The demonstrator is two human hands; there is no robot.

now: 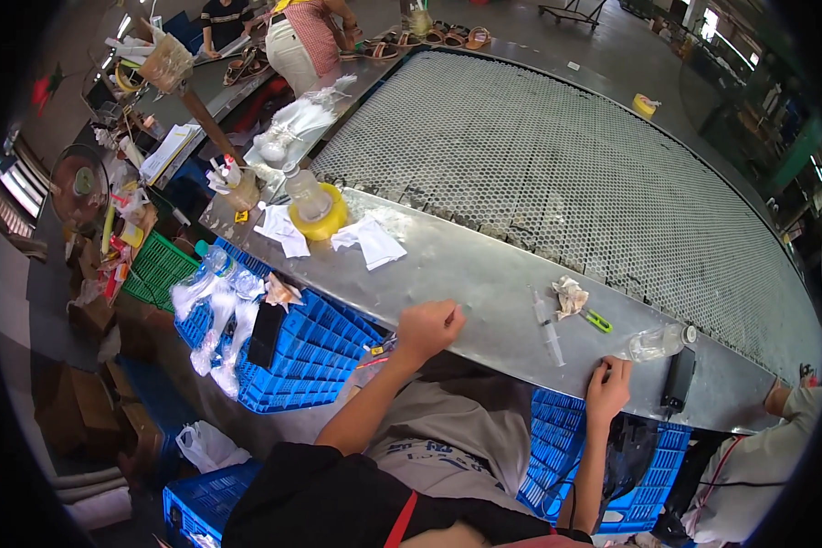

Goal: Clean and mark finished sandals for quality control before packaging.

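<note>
My left hand [431, 329] rests in a loose fist at the near edge of the metal table [484, 320], and nothing shows in its fingers. Farther right, my right hand [608, 388] lies with curled fingers on the same edge, also closed with nothing visible in it. Between and beyond the hands is a clear plastic syringe [547, 327]. A crumpled tissue [571, 297] and a green-handled cutter [598, 320] lie just past it. Right of my right hand, a clear bottle [658, 342] is on its side, close to a black oblong object [679, 379].
A wide mesh conveyor [557, 155] runs behind the table strip. At left stand a yellow tape roll [324, 219] holding a clear bottle [306, 194], and white cloths [372, 241]. Blue crates [310, 356] sit below. Another person [758, 457] is at right; sandals [447, 35] line the far end.
</note>
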